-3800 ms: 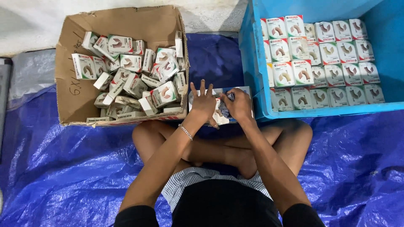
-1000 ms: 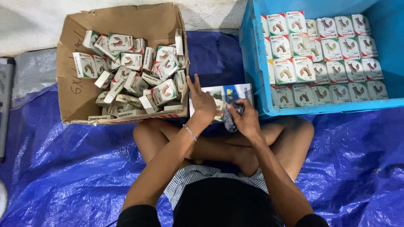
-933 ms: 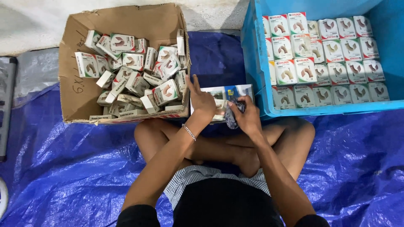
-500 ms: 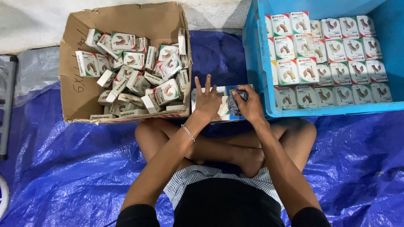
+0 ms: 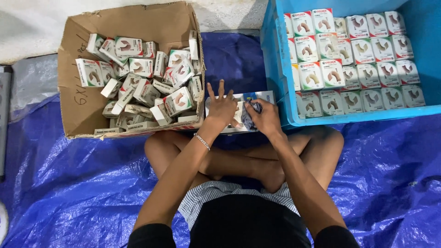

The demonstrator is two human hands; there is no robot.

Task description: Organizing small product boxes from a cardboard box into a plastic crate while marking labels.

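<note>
Two bare hands are at work over one flat box [image 5: 239, 98] lying on the blue tarpaulin [image 5: 69, 183], in the gap between a cardboard carton [image 5: 82, 98] and a blue plastic crate [image 5: 280, 69]. The flat box is white and blue on its visible face and sits just in front of the person's crossed legs, close against the crate's near corner.

Left hand [image 5: 221, 109]: pressed flat on top of the flat box, its fingers [image 5: 221, 90] spread and straight, gripping nothing. A thin metal bracelet [image 5: 201, 141] circles that wrist.

Right hand [image 5: 265, 118]: fingers closed around a dark, crumpled cloth [image 5: 250, 117], which is held against the right part of the flat box. The two hands lie close side by side, the cloth between them.

Carton, to the person's left: open at the top, flaps torn, filled with small white packets [image 5: 138, 82] lying loose at all angles, some on their sides.

Crate, to the person's right: holds packets of the same kind [image 5: 358, 64] stood in neat rows, faces up, touching one another; the far part of the crate floor is bare blue.

Surroundings: a pale floor [image 5: 27, 27] shows beyond the tarpaulin's far edge. The person sits cross-legged in striped shorts [image 5: 206, 195].
</note>
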